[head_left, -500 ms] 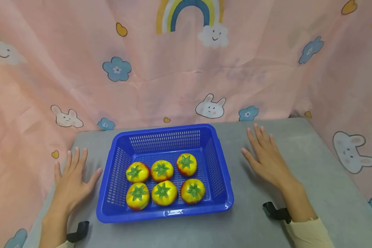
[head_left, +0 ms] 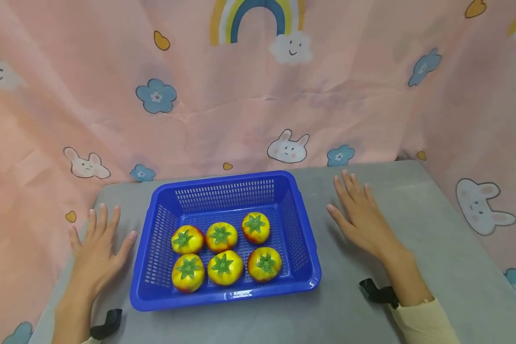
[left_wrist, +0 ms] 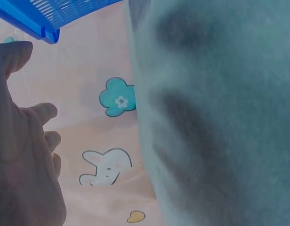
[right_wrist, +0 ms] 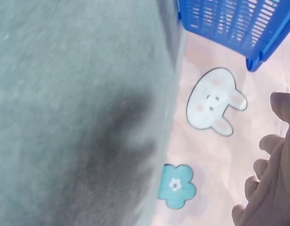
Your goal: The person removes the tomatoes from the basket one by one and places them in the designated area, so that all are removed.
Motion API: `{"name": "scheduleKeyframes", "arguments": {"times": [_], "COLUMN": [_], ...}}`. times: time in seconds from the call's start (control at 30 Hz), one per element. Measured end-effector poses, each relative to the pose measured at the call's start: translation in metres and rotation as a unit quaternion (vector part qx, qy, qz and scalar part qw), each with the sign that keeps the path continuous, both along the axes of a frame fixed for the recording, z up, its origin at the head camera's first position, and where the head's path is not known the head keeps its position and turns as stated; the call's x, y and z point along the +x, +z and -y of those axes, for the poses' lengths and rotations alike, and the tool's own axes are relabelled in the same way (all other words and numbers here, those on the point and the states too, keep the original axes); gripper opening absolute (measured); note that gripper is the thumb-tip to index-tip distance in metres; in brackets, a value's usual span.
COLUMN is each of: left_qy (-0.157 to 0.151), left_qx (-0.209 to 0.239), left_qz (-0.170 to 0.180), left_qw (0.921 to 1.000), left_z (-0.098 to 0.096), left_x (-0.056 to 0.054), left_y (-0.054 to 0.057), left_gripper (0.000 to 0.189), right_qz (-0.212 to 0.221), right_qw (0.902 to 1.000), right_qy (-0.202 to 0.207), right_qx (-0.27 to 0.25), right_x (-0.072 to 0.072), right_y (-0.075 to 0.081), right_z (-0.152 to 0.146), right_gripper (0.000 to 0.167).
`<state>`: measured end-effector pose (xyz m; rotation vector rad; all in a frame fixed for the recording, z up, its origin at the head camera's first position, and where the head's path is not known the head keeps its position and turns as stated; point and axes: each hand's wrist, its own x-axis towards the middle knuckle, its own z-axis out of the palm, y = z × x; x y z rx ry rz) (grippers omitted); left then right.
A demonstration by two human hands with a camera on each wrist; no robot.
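A blue plastic basket [head_left: 225, 300] with slotted walls sits on the grey table. Inside it lie several yellow-and-red toy persimmons [head_left: 225, 268], each with a green star-shaped leaf cap on top, in two rows. My left hand [head_left: 95, 260] is just left of the basket, palm down with fingers spread, and holds nothing. To the basket's right is my right hand [head_left: 363, 224], its fingers straight and also holding nothing. Both wrist views show hand shadows on the table, with the hands raised above it. Neither hand touches the basket.
The grey tabletop [head_left: 438, 267] extends around the basket. A pink curtain [head_left: 223, 119] printed with rabbits, flowers and a rainbow hangs behind and at both sides. Each wrist carries a black camera mount [head_left: 378, 294].
The head view has shifted slightly, so the scene sits a little further left. My right hand has drifted slightly toward the basket. The basket and persimmons keep their places on the table.
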<state>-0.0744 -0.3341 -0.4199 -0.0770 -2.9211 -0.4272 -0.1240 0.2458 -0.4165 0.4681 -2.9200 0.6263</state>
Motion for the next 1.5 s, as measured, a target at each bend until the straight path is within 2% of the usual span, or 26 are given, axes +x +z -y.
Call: {"name": "scheduleKeyframes", "arguments": {"times": [0.23,0.43,0.57,0.8,1.1,1.23,1.37,1.5], "left_qy": [-0.011,-0.032,-0.032,-0.023,-0.049,-0.055,-0.064,-0.09], "left_qx": [0.033,0.088,0.124,0.201,0.238,0.275,0.315,0.371], "left_qz": [0.004,0.007,0.008,0.045,0.098,0.13,0.158,0.189], "left_qw": [0.9994,0.9956,0.9917,0.9783,0.965,0.9511,0.9335,0.9046], "left_z": [-0.009,-0.013,-0.015,-0.023,-0.028,-0.025,-0.021,-0.018], "left_x": [-0.001,-0.004,-0.003,-0.001,0.0,-0.003,-0.005,-0.005], "left_y": [-0.002,0.002,0.005,0.017,0.014,0.013,0.01,0.004], "left_gripper": [0.075,0.067,0.067,0.074,0.076,0.073,0.066,0.062], "right_qz": [-0.018,-0.03,-0.009,-0.001,0.063,0.084,0.09,0.095], "right_qw": [0.9996,0.9983,0.9984,0.9961,0.9898,0.9851,0.9802,0.9757], "right_qy": [0.021,0.044,0.051,0.083,0.117,0.142,0.173,0.197], "right_qx": [-0.007,-0.021,-0.024,-0.03,-0.051,-0.048,-0.035,-0.011], "right_x": [0.001,0.005,0.006,0.005,0.007,0.004,0.0,-0.004], "right_y": [0.009,0.024,0.035,0.046,0.064,0.071,0.077,0.084], "right_z": [0.013,0.026,0.035,0.041,0.058,0.069,0.079,0.086], "right_gripper": [0.076,0.076,0.077,0.077,0.082,0.082,0.08,0.078]}}
